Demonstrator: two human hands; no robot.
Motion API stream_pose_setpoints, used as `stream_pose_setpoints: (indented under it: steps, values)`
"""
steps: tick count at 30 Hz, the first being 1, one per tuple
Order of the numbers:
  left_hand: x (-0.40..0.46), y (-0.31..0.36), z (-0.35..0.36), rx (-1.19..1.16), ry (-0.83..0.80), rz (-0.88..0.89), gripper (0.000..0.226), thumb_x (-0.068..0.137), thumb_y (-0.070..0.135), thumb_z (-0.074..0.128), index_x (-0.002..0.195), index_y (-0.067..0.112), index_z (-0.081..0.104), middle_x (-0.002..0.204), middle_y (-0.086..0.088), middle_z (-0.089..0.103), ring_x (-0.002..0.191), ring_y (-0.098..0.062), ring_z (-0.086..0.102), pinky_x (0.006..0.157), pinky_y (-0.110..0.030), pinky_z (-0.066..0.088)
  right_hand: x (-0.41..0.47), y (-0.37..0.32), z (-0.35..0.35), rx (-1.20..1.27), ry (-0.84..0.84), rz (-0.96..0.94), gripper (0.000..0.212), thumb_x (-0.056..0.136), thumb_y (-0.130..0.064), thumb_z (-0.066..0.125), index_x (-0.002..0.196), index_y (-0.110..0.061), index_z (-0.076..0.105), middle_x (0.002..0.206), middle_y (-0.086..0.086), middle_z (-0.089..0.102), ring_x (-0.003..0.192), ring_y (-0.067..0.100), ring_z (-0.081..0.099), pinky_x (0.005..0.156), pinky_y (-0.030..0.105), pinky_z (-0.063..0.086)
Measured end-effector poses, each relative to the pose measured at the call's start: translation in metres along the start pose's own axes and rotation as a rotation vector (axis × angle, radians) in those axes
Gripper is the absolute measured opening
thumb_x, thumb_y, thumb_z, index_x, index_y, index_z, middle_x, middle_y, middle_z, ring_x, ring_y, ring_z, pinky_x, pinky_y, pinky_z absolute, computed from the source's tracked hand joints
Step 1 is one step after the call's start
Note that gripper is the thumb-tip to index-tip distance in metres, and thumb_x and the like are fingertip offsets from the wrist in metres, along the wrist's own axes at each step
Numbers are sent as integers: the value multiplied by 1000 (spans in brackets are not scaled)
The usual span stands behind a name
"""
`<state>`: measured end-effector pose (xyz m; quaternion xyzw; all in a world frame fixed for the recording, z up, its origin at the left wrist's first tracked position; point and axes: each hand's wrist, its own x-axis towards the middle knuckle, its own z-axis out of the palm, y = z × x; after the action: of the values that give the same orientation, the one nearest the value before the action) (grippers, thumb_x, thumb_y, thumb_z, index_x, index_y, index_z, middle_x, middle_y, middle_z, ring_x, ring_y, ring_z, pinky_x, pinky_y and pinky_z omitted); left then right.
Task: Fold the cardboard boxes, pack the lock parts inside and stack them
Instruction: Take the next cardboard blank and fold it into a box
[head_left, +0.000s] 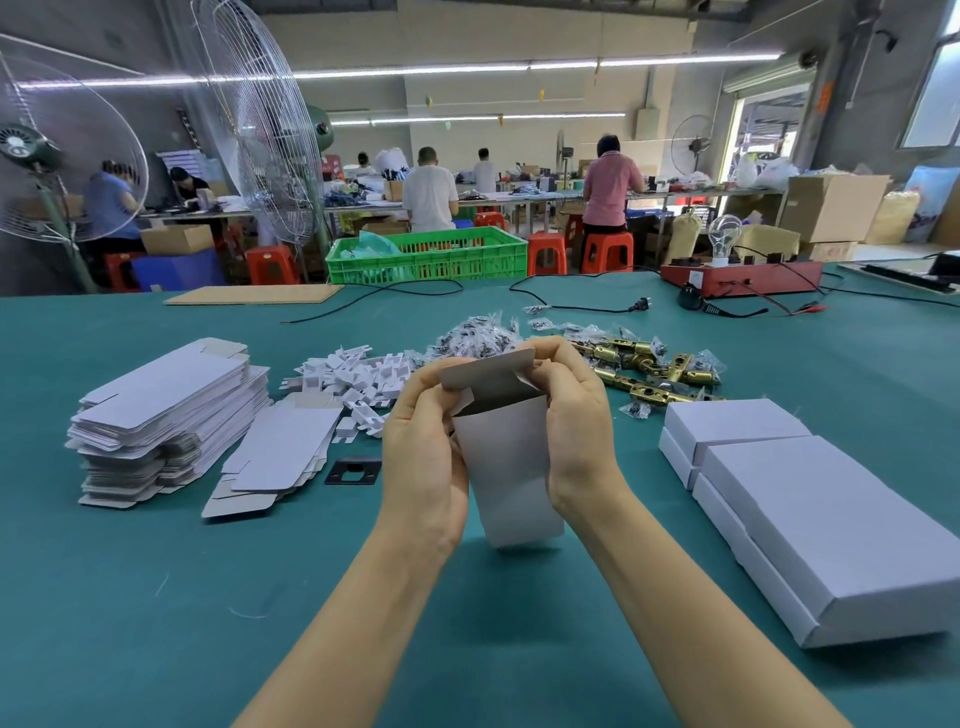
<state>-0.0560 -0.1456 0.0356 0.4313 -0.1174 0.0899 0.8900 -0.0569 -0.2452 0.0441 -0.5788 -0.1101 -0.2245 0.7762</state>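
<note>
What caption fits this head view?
Both hands hold an open white box above the green table.

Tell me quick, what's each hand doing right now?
Left hand: grips the upright white cardboard box.
Right hand: grips the same box, near its open top flap.

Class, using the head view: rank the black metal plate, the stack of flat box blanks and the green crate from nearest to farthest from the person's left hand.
1. Black metal plate, just left of the left hand.
2. Stack of flat box blanks, far left on the table.
3. Green crate, beyond the table's far edge.
</note>
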Motion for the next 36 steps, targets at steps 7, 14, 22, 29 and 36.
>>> stream_pose_setpoints:
  steps: [7, 14, 22, 29, 36]
  values:
    - [-6, 5, -2, -9, -120, 42, 23, 77, 16, 50, 94, 4, 59, 93, -16, 61, 89, -24, 61, 74, -30, 55, -3, 3, 3, -60, 19, -8, 25, 76, -21, 38, 79, 4, 44, 79, 15, 46, 77, 24, 39, 72, 40, 32]
    - [-3, 3, 1, 51, -112, 62, 42, 90, -11, 38, 86, 17, 69, 87, -4, 70, 82, -16, 64, 71, -25, 56, -1, -5, 3, -48, 2, -50, 19, 78, -14, 41, 74, -22, 57, 79, 5, 59, 78, 19, 49, 69, 31, 40]
    - [-1, 7, 2, 35, -68, 29, 53, 90, -11, 41, 60, 21, 71, 70, 3, 68, 66, -8, 63, 59, -19, 52, 1, -4, 3, 19, -14, -35, 47, 85, 9, 40, 60, -23, 63, 72, -1, 64, 77, 15, 58, 76, 28, 46]
    - [-6, 9, -2, 31, -131, -16, 15, 76, 21, 54, 75, 12, 66, 80, -3, 65, 74, -14, 58, 62, -22, 49, 4, -5, -1, 17, -50, 58, 34, 79, -18, 42, 56, -22, 66, 78, 3, 69, 84, 23, 61, 81, 43, 44]
    - [-3, 9, -3, 120, -54, 40, 15, 83, 10, 71, 96, 15, 65, 93, -9, 63, 89, -16, 61, 87, -33, 48, 2, -7, -2, -73, -50, 8, 20, 75, -26, 62, 82, -8, 64, 85, 12, 65, 84, 10, 57, 78, 24, 43]
